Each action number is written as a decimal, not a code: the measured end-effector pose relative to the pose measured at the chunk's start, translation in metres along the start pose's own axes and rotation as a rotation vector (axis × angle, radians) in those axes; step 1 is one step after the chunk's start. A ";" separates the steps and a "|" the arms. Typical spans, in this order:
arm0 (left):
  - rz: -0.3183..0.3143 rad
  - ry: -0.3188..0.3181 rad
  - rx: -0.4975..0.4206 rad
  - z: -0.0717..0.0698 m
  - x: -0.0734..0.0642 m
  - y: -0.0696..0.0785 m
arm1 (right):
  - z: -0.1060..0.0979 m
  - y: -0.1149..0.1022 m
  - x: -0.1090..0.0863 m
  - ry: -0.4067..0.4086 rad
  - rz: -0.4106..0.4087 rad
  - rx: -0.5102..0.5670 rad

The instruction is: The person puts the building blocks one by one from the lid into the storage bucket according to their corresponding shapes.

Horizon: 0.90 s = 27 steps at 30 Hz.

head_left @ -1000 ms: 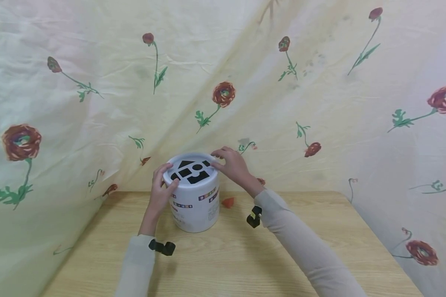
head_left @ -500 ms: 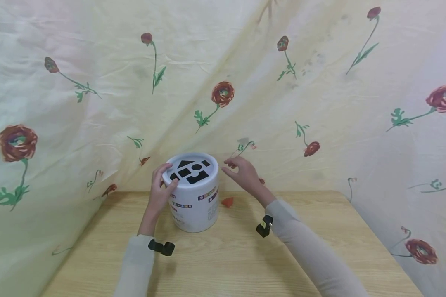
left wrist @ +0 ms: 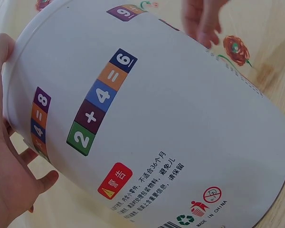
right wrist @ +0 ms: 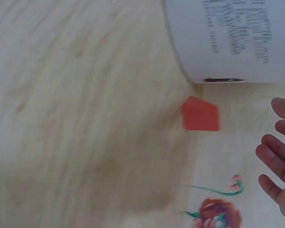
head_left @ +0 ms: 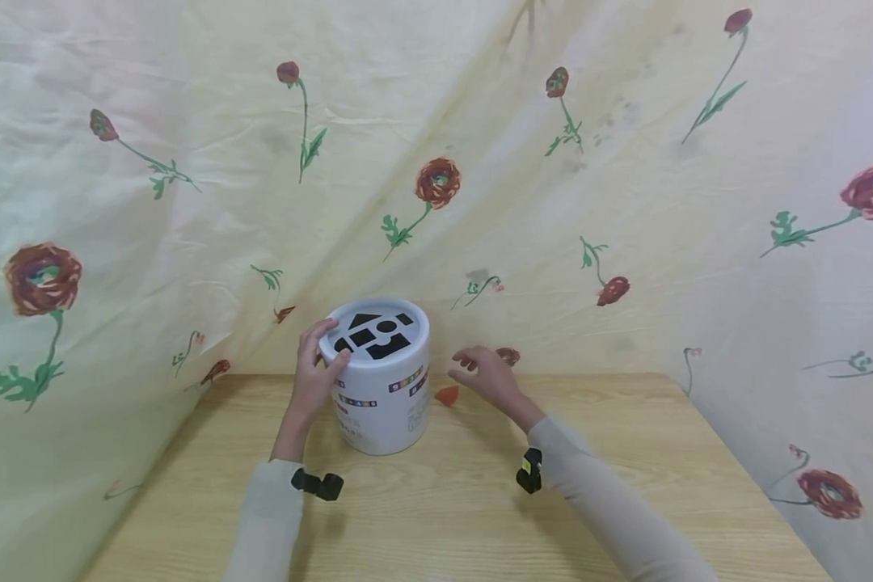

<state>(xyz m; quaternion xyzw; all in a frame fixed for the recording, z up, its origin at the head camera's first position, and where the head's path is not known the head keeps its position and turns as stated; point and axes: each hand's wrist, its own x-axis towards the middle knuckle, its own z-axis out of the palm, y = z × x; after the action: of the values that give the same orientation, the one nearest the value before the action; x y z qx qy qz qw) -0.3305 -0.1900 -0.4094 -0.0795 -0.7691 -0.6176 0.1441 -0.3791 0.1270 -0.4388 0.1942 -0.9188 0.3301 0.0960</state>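
A white cylindrical tub [head_left: 381, 412] stands upright on the table, printed with coloured number sums. Its lid [head_left: 371, 351] has several black shape-like areas, among them a triangle, a square and a circle. My left hand [head_left: 311, 376] grips the tub at the left of its rim, thumb toward the front. Right of the tub, my right hand [head_left: 491, 378] hovers with loosely bent fingers and nothing in them. Near its fingertips, a small orange-red block [head_left: 447, 395] lies by the tub's base. The right wrist view shows the block [right wrist: 201, 114] with a five-sided outline, apart from the fingers.
The wooden table [head_left: 436, 517] reaches back to a cream cloth [head_left: 364, 218] with red flowers, which hangs behind and along both sides. Black wrist cameras sit on the left sleeve [head_left: 262, 517] and the right sleeve [head_left: 611, 501].
My right hand has left the tub's rim and moved right and down toward the orange-red block. My left hand and the tub have stayed put.
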 end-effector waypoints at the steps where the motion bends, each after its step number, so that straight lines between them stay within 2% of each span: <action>1: 0.006 0.000 -0.003 0.000 0.000 -0.001 | 0.002 0.002 -0.002 -0.007 0.003 -0.002; 9: 0.042 0.011 0.001 0.002 -0.004 0.004 | 0.014 0.018 -0.008 -0.097 0.023 -0.024; 10: 0.052 0.016 0.002 0.002 -0.002 0.000 | 0.015 0.019 -0.009 -0.111 0.031 -0.029; 12: 0.054 0.016 -0.001 0.002 -0.003 0.000 | 0.017 0.021 -0.009 -0.131 0.035 -0.042; 27: 0.061 0.030 0.004 0.002 0.001 0.000 | 0.025 0.016 -0.007 -0.197 0.033 -0.085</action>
<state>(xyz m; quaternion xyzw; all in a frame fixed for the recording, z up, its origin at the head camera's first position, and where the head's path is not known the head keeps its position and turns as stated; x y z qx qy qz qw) -0.3315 -0.1881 -0.4096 -0.0932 -0.7654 -0.6125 0.1744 -0.3805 0.1244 -0.4693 0.2066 -0.9399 0.2718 0.0078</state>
